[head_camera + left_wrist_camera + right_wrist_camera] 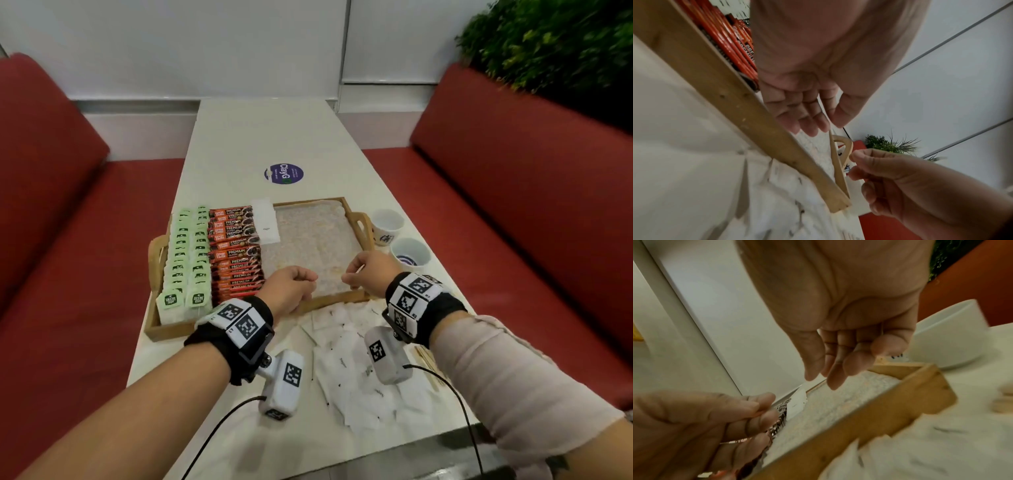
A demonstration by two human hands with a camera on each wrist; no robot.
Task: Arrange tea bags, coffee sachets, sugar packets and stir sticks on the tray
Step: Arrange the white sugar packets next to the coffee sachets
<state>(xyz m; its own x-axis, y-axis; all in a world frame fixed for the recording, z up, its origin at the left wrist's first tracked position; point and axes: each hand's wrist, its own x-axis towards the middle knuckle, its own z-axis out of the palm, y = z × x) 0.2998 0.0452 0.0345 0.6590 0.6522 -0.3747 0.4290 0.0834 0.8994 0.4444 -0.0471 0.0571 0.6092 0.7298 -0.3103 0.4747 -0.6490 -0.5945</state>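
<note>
A wooden tray [171, 330] holds two columns of green tea bags [185, 253], a column of red coffee sachets [236, 253] and one white sugar packet [265, 221] at its far side. Its right half shows only the speckled liner. My left hand [305, 274] hovers over the tray's near rim [735, 97], fingers loosely curled, with nothing in it. A little to its right my right hand [352, 274] hangs over the liner, fingers relaxed [838, 369], and I see nothing held. Loose sugar packets [346, 359] lie on the table under my wrists. Wooden stir sticks [426, 363] lie beside them.
Two white cups [387, 221] [409, 253] stand just right of the tray's right handle. A round blue sticker [283, 174] marks the table beyond the tray. Red benches [513, 205] flank the narrow white table. A green plant [548, 44] sits at the back right.
</note>
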